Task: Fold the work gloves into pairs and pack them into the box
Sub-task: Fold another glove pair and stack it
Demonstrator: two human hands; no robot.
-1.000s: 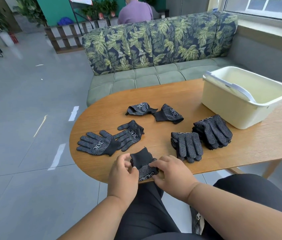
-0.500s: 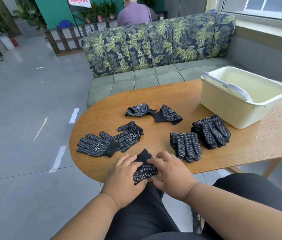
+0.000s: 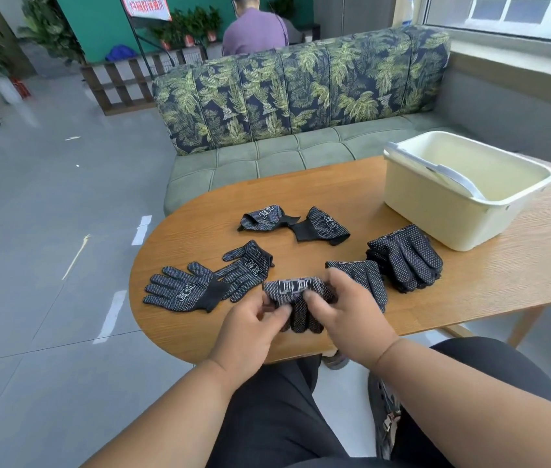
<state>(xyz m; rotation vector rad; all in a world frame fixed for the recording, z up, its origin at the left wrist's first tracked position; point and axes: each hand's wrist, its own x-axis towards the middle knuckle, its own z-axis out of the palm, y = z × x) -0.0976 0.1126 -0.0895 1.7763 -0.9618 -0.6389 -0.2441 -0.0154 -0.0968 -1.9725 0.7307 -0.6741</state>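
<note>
A folded pair of black dotted work gloves (image 3: pixel 296 292) is held just above the near edge of the wooden table (image 3: pixel 470 285). My left hand (image 3: pixel 250 327) pinches its left side and my right hand (image 3: pixel 351 315) grips its right side. Two flat gloves (image 3: pixel 206 285) lie to the left. Two folded bundles (image 3: pixel 296 222) sit further back. A glove stack (image 3: pixel 405 256) lies at the right, and another pair (image 3: pixel 365 278) is partly hidden behind my right hand. The cream plastic box (image 3: pixel 436 204) stands at the back right, open.
A grey-white handle (image 3: pixel 436 170) lies across the box's rim. A leaf-patterned sofa (image 3: pixel 301 96) stands behind the table, with a seated person (image 3: pixel 253 32) beyond it. Grey floor tiles lie to the left. My dark trouser legs are below the table edge.
The folded pair has been turned over and lifted a little away from the table edge, its printed cuff now facing up. Both hands moved forward with it.
</note>
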